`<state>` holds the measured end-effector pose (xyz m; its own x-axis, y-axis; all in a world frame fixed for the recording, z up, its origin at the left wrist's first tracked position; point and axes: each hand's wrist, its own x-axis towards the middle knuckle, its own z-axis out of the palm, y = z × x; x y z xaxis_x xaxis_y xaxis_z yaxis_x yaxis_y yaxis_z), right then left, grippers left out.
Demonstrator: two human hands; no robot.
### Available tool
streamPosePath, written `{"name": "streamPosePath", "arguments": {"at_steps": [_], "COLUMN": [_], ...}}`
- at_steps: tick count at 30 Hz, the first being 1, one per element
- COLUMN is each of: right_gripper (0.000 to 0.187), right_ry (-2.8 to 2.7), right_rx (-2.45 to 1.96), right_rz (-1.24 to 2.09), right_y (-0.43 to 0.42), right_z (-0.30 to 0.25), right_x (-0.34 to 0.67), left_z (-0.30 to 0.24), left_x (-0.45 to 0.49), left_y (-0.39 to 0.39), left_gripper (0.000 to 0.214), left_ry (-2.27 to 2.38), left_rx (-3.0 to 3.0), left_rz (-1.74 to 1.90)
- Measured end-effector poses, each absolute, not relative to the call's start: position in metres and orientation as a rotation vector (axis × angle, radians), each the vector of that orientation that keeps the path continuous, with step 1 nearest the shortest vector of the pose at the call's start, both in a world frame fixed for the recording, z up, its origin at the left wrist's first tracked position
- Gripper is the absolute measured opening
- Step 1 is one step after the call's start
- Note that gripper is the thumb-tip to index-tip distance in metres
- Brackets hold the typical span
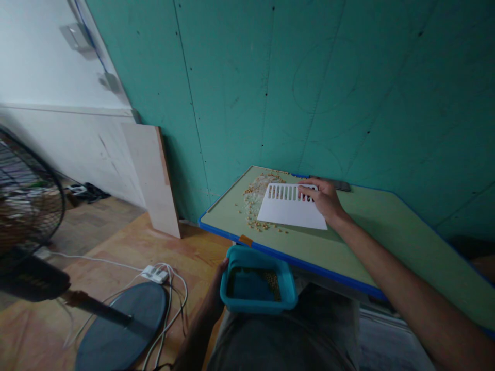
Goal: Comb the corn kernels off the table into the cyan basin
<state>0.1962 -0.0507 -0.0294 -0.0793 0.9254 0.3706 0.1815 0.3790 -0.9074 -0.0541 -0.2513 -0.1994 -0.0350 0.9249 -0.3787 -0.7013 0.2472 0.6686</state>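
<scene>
My right hand (324,198) rests on a white slotted plastic board (288,208) lying flat on the green table (348,242), fingers curled over its slotted far edge. Left of the board lies a scatter of yellow grains and pale husks (257,198). My left hand (219,281) grips the left side of a teal plastic basket (258,286) held below the table's front edge, over my lap. The basket holds some yellow grains in one corner.
A teal wall stands right behind the table. A dark flat object (339,185) lies at the table's far edge. On the wooden floor to the left are a standing fan (31,206) with its round base (124,324), a white power strip (154,274) with cables, and a leaning board (152,180).
</scene>
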Motion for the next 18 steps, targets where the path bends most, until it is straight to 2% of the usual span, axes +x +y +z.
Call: {"name": "streamPosePath", "arguments": {"at_steps": [8,18], "right_gripper": [0.029,0.028], "right_ry": [-1.579,-1.620], "right_rx": [-1.049,-1.010], "right_rz": [0.870,0.967], "right_y": [-0.050,-0.054], "right_z": [-0.029,-0.025], "right_x": [0.197,0.197], "left_z": [-0.196,-0.205], "left_x": [-0.053,-0.063], "left_y": [-0.250,-0.255], "left_gripper": [0.066,0.055], "left_ry": [0.878,0.968], "left_rx": [0.304,0.225], "left_rz": [1.292,1.579]}}
